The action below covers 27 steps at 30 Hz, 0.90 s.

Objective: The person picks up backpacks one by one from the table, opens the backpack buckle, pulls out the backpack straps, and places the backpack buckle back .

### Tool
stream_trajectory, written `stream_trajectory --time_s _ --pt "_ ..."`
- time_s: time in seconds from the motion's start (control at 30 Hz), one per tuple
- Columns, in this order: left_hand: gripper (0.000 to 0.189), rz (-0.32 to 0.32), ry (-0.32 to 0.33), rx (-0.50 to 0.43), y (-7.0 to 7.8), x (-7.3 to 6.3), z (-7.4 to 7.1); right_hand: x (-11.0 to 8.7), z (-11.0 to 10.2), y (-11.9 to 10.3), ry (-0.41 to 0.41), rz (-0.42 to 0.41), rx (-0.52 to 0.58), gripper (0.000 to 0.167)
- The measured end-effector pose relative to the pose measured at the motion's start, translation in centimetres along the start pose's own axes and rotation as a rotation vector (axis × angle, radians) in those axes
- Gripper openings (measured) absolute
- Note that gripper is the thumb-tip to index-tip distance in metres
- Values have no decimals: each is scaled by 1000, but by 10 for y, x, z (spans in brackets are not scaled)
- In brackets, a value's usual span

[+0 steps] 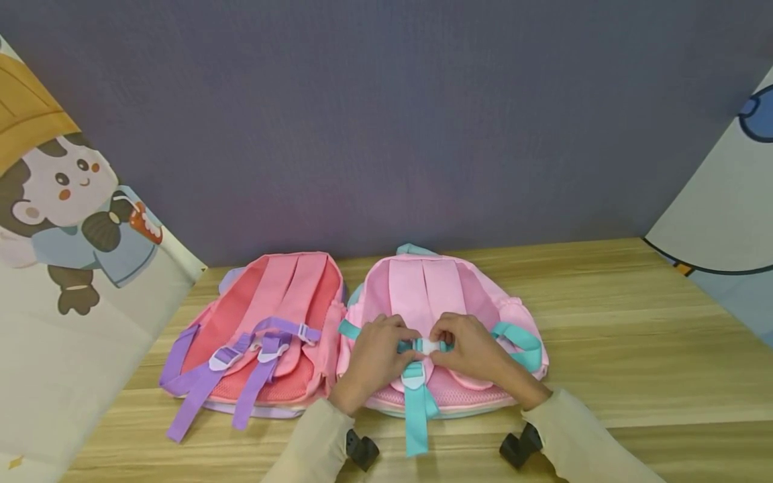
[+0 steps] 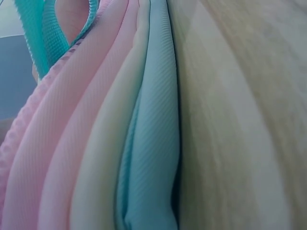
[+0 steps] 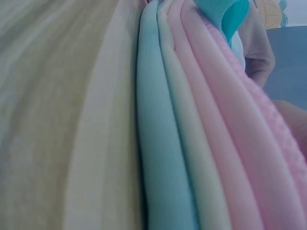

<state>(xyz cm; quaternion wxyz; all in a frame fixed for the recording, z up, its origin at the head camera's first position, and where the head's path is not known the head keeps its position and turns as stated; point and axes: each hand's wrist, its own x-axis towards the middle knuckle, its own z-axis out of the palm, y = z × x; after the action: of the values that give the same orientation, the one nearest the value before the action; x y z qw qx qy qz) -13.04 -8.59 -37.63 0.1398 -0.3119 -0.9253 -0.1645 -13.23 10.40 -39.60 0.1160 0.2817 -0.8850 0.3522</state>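
nearest are two beige sleeves (image 1: 314, 443), each with a small black camera (image 1: 362, 453) at the wrist. a teal strap (image 1: 417, 426) reaches out past the near edge of the pink backpack (image 1: 459, 396), which lies flat on the wood-grained surface (image 1: 640, 369), back panel up, right in front of the person. seen low from the wrists, its side is stacked in soft layers: pale teal at the bottom, then cream, then pink, topped by a bubbly mesh. that mesh spreads across its near part, and the teal strap threads through a white adjuster (image 1: 413, 376) there. just beyond, the two hands meet over the middle: the left hand (image 1: 377, 349) pinches one end of a white buckle (image 1: 429, 346) on teal webbing, the right hand (image 1: 474, 343) pinches the other. a teal loop (image 1: 525, 343) curls up by the right forearm. farther up, two smooth, pale pink shoulder straps (image 1: 443, 285) run side by side to the top, where a teal handle (image 1: 415, 249) pokes out. just to the left lies a coral backpack (image 1: 241, 302) with purple straps. a dark grey panel (image 1: 392, 121) stands behind.
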Motion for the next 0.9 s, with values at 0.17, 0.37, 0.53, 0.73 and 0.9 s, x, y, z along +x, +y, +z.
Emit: stream_trajectory --time_s 0.17,0.37,0.53,0.73,0.9 --pt "26 3 5 7 0 -1 1 0 0 0 0 -8 4 13" --pt "25 4 10 11 -1 -1 2 0 0 -1 1 -15 4 13" --pt "25 -2 7 -1 -1 -2 1 0 0 0 8 -10 8 13" --pt "24 0 16 -18 -2 -3 1 -1 1 2 12 0 18 13" --pt "23 10 33 -31 -3 -3 2 -2 2 4 22 11 37 14"
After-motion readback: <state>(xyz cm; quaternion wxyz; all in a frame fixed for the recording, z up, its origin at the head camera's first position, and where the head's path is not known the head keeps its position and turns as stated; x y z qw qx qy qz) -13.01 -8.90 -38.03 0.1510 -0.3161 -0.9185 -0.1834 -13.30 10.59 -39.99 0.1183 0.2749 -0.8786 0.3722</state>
